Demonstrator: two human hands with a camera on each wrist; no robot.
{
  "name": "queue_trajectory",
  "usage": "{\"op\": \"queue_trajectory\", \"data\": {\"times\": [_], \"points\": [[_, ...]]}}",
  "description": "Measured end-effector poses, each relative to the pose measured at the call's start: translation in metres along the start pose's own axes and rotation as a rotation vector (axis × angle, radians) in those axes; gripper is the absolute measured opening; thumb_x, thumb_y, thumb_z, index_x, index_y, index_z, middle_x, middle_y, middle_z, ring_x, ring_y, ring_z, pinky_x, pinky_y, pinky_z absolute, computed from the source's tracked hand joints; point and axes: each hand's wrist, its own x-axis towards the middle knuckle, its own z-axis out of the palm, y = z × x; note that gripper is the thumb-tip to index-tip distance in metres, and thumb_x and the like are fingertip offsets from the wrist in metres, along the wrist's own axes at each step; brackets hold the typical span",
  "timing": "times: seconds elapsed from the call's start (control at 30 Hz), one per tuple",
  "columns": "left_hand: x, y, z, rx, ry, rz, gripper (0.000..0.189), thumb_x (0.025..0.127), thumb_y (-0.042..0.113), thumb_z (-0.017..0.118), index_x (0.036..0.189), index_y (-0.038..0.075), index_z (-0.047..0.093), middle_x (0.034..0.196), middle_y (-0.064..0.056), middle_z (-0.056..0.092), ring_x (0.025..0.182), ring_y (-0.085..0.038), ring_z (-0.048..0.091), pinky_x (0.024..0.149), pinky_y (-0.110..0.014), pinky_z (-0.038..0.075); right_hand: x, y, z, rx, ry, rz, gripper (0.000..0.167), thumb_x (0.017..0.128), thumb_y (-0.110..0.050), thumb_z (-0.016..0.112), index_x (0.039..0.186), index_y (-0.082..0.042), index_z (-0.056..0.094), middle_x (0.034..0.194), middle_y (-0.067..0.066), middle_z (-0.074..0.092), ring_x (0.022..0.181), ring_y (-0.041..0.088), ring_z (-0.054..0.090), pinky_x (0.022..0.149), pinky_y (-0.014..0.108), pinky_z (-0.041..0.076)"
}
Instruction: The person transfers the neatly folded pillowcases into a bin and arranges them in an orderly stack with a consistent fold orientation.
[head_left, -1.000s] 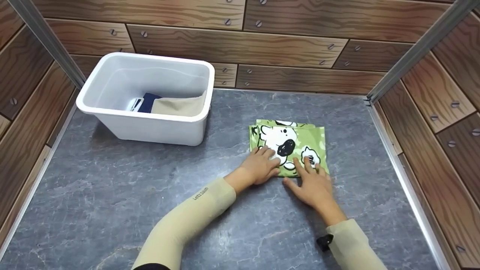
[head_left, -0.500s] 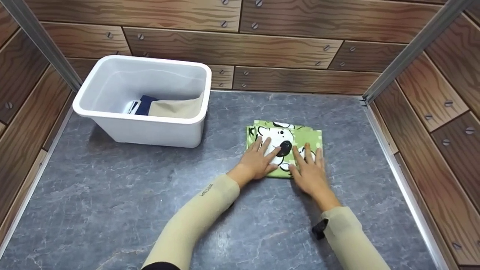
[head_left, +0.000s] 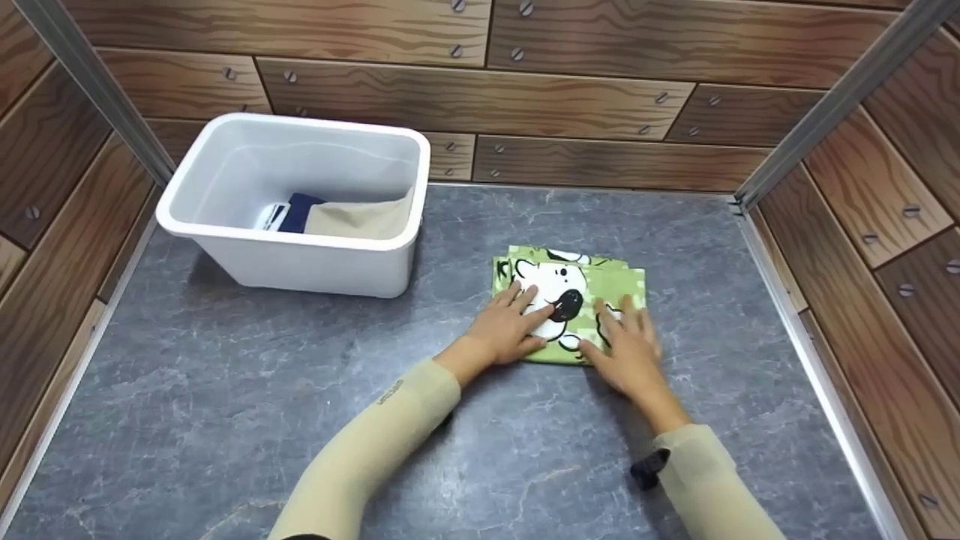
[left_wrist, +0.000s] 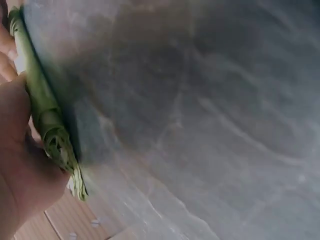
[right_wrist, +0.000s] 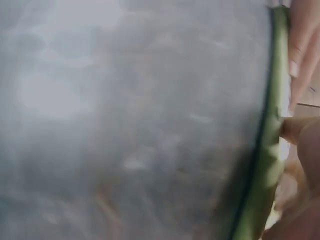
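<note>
A folded green cloth (head_left: 607,279) printed with a white cartoon dog lies flat on the grey marbled floor, its layered folded edge showing in the left wrist view. Spread across its left part is my left hand (head_left: 504,328), fingers straight and resting on the fabric. On the lower right part rests my right hand (head_left: 628,351), fingers extended and slightly blurred, thumb near the front edge. In the right wrist view the cloth's green front edge (right_wrist: 265,165) runs beside the right hand (right_wrist: 307,165). Neither hand grips the fabric.
Back left stands a white plastic bin (head_left: 292,259). Inside it are a beige cloth (head_left: 356,219), a navy cloth (head_left: 298,213) and a white-and-dark item (head_left: 276,217). Wood-patterned walls (head_left: 480,94) enclose the grey floor (head_left: 225,405) at the back and sides.
Both hands have shifted over the cloth, smoothing it; the left fingers moved further up onto the dog print and spread. The right hand slid slightly across its right part. The bin stays put.
</note>
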Motion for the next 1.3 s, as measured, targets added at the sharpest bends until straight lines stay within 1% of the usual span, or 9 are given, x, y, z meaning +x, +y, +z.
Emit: {"op": "queue_trajectory", "data": {"times": [0.13, 0.27, 0.37, 0.5, 0.6, 0.8, 1.03, 1.2, 1.3], "points": [[-0.008, -0.004, -0.009, -0.254, 0.118, -0.073, 0.064, 0.094, 0.042, 0.065, 0.152, 0.027, 0.042, 0.164, -0.018, 0.02, 0.148, -0.046, 0.018, 0.117, -0.062, 0.022, 0.001, 0.009, -0.021, 0.157, 0.063, 0.114, 0.083, 0.093, -0.039, 0.068, 0.159, -0.016, 0.023, 0.162, 0.03, 0.005, 0.144, 0.058, 0.007, 0.11, 0.077, 0.01], [-0.012, -0.003, -0.021, -0.743, 0.266, -0.237, 0.066, 0.093, 0.032, 0.068, 0.152, 0.021, 0.041, 0.163, -0.021, 0.018, 0.148, -0.043, 0.021, 0.116, -0.063, 0.024, 0.002, 0.02, -0.04, 0.421, 0.078, 0.204, 0.08, 0.098, -0.028, 0.062, 0.159, -0.004, 0.016, 0.159, 0.033, 0.017, 0.146, 0.051, 0.019, 0.119, 0.059, 0.019], [-0.013, -0.004, -0.028, -1.142, 0.365, -0.353, 0.063, 0.095, 0.027, 0.065, 0.151, 0.011, 0.041, 0.159, -0.02, 0.028, 0.146, -0.038, 0.028, 0.118, -0.055, 0.027, 0.001, 0.026, -0.052, 0.709, 0.002, 0.309, 0.08, 0.101, -0.027, 0.056, 0.16, -0.008, 0.006, 0.161, 0.03, 0.015, 0.146, 0.044, 0.023, 0.118, 0.055, 0.027], [-0.016, -0.01, -0.034, -1.6, 0.348, -0.503, 0.062, 0.096, 0.032, 0.058, 0.152, 0.013, 0.038, 0.156, -0.014, 0.038, 0.142, -0.037, 0.037, 0.111, -0.056, 0.037, 0.001, 0.032, -0.062, 1.019, -0.124, 0.466, 0.081, 0.102, -0.037, 0.052, 0.161, -0.024, -0.003, 0.166, 0.019, 0.006, 0.15, 0.039, 0.015, 0.115, 0.063, 0.025], [-0.022, -0.015, -0.039, -1.811, 0.265, -0.593, 0.065, 0.096, 0.042, 0.053, 0.154, 0.021, 0.034, 0.161, -0.012, 0.028, 0.143, -0.039, 0.034, 0.106, -0.066, 0.036, 0.002, 0.036, -0.066, 1.111, -0.173, 0.517, 0.081, 0.103, -0.04, 0.05, 0.16, -0.028, -0.006, 0.168, 0.011, 0.002, 0.152, 0.034, 0.005, 0.116, 0.064, 0.018], [-0.027, -0.024, -0.041, -1.971, 0.201, -0.691, 0.074, 0.092, 0.046, 0.054, 0.156, 0.022, 0.025, 0.166, -0.015, 0.009, 0.145, -0.043, 0.028, 0.108, -0.067, 0.033, 0.004, 0.039, -0.068, 1.156, -0.203, 0.538, 0.079, 0.104, -0.04, 0.047, 0.16, -0.026, -0.007, 0.168, 0.013, 0.0, 0.151, 0.032, 0.007, 0.118, 0.061, 0.017], [-0.025, -0.028, -0.042, -1.97, 0.13, -0.713, 0.084, 0.091, 0.046, 0.055, 0.159, 0.019, 0.013, 0.162, -0.019, 0.02, 0.14, -0.042, 0.037, 0.109, -0.052, 0.041, 0.005, 0.041, -0.07, 1.207, -0.232, 0.532, 0.08, 0.104, -0.04, 0.048, 0.161, -0.025, -0.006, 0.167, 0.016, 0.002, 0.15, 0.037, 0.015, 0.116, 0.051, 0.028], [-0.022, -0.029, -0.041, -1.949, 0.087, -0.698, 0.075, 0.093, 0.046, 0.052, 0.157, 0.023, 0.019, 0.154, -0.023, 0.033, 0.134, -0.034, 0.046, 0.096, -0.041, 0.048, 0.006, 0.043, -0.069, 1.229, -0.244, 0.523, 0.08, 0.104, -0.041, 0.048, 0.161, -0.024, -0.005, 0.166, 0.014, 0.007, 0.149, 0.036, 0.018, 0.107, 0.043, 0.039], [-0.02, -0.029, -0.04, -1.919, 0.055, -0.673, 0.069, 0.095, 0.046, 0.048, 0.156, 0.024, 0.023, 0.15, -0.022, 0.042, 0.129, -0.03, 0.05, 0.09, -0.035, 0.047, 0.007, 0.045, -0.069, 1.244, -0.256, 0.515, 0.077, 0.105, -0.04, 0.046, 0.161, -0.024, -0.004, 0.161, 0.011, 0.022, 0.142, 0.033, 0.031, 0.102, 0.041, 0.043]]}}
